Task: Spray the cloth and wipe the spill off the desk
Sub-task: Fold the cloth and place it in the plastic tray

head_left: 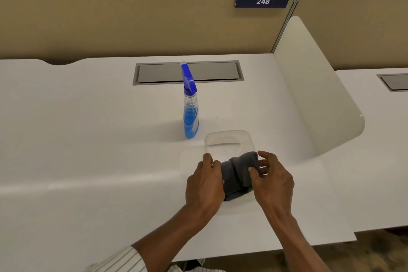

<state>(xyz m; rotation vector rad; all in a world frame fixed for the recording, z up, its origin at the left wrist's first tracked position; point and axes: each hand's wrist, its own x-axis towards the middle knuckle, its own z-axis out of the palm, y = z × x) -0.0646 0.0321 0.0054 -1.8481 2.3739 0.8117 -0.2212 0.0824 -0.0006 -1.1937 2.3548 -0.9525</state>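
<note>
Cloth [237, 174], dark grey and bunched into a loose roll, lies at lower centre of the frame on the white desk [88, 139], its far end resting over the near edge of a clear plastic tray [229, 139]. Its long axis runs from lower left to upper right, roughly away from me.

My left hand [204, 181] cups the cloth's left side, fingers curled against the fabric. My right hand [273, 179] sits on its right side, thumb and forefinger pinching a fold near the top, the other fingers spread loosely. Both hands touch the cloth; neither has it lifted clear of the surface.

Spray bottle [190, 104], clear with blue liquid and a blue trigger head, stands upright above and slightly left of my hands, well apart from them, in front of a grey recessed panel [216, 72]. Its base sits just left of the tray. My left hand is the nearer one to it.

I cannot make out a spill on the pale desk. I judge that spraying has not yet begun: one hand must release the cloth and reach up the frame for the bottle.
</note>
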